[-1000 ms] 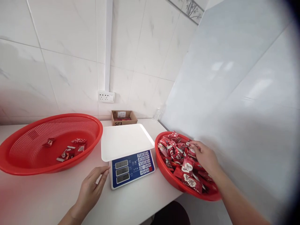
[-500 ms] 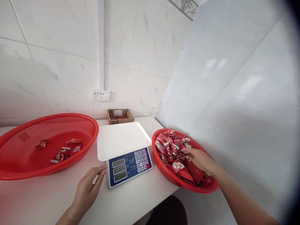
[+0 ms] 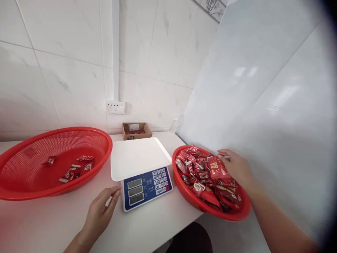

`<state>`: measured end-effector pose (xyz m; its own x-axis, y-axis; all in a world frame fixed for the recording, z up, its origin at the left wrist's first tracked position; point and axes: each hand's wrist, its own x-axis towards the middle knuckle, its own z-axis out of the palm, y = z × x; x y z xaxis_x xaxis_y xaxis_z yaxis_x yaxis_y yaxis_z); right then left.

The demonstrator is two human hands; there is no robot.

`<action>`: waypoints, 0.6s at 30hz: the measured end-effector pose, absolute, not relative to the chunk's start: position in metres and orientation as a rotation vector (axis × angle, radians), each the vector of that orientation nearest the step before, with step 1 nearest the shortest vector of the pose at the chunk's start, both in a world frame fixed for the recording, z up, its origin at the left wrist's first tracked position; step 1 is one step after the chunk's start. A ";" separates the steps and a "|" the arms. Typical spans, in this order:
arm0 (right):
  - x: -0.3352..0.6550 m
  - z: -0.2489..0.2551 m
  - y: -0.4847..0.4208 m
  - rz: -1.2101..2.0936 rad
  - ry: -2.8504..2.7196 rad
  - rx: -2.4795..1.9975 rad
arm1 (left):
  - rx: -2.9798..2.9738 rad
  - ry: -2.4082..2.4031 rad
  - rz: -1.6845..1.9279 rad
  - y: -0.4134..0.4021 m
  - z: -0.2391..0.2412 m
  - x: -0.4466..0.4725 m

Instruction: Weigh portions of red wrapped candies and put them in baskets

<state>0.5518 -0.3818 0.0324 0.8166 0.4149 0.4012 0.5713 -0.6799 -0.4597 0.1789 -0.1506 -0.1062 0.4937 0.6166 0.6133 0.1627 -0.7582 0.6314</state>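
Observation:
My right hand is over the right-hand red basket, its fingers closed on the edge of a red packet with gold lettering. Beneath the packet the basket is heaped with red-wrapped sweets. My left hand has thumb and forefinger pinched together at the left edge of a digital scale; nothing shows between them. The scale has a blue keypad panel, three small displays and a bare white weighing tray.
To the left, a larger red basket holds several wrapped pieces. Behind the scale stands a small cardboard box with red things inside. A clear plastic container is in the corner by the wall. The right basket overhangs the white table's edge.
My right hand has lifted slightly up and right, and a red packet with gold lettering now shows in its fingers. My left hand has stayed at the scale's edge.

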 end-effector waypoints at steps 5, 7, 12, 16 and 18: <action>0.531 0.037 -0.315 -0.152 -0.758 -2.000 | 2.253 0.616 1.202 -0.152 -0.107 0.178; 0.514 0.028 -0.273 -0.007 -0.798 -1.868 | 2.246 0.620 1.199 -0.153 -0.108 0.178; 0.458 -0.012 -0.175 0.233 -0.947 -1.772 | 2.231 0.592 1.230 -0.153 -0.111 0.177; 0.428 -0.037 -0.136 0.276 -1.075 -1.834 | 2.203 0.625 1.234 -0.151 -0.112 0.176; 0.426 -0.043 -0.128 0.287 -1.124 -1.880 | 2.181 0.646 1.230 -0.150 -0.112 0.176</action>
<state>0.4257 -0.1285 -0.0429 0.5601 0.7954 0.2317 0.5864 -0.1831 -0.7890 0.1756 -0.1501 -0.1124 0.4660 0.6409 0.6100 0.1389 -0.7339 0.6649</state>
